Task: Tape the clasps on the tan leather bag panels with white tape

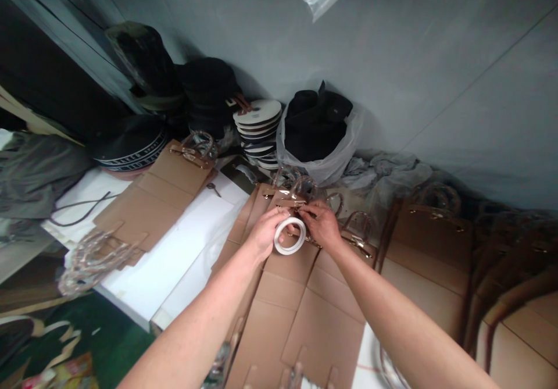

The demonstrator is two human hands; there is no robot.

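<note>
Left hand [265, 232], holding a smooth white ring-shaped roll [288, 251]; right hand [322, 224], fingertips close together beside a narrow brown strip [290, 203], grip not discernible.
Both over overlapping tan leather-like panels [279, 287], flat, creased crosswise; a slack hold could drop the roll onto them, a tug could shift the layers. Beyond: crinkled translucent plastic bag [322, 172] of black material [316, 124]; stacked round cream reels [258, 113].

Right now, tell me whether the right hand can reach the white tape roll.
Probably yes: the right hand is close beside the tape roll, with nothing seen between, though the left hand holds it.
</note>
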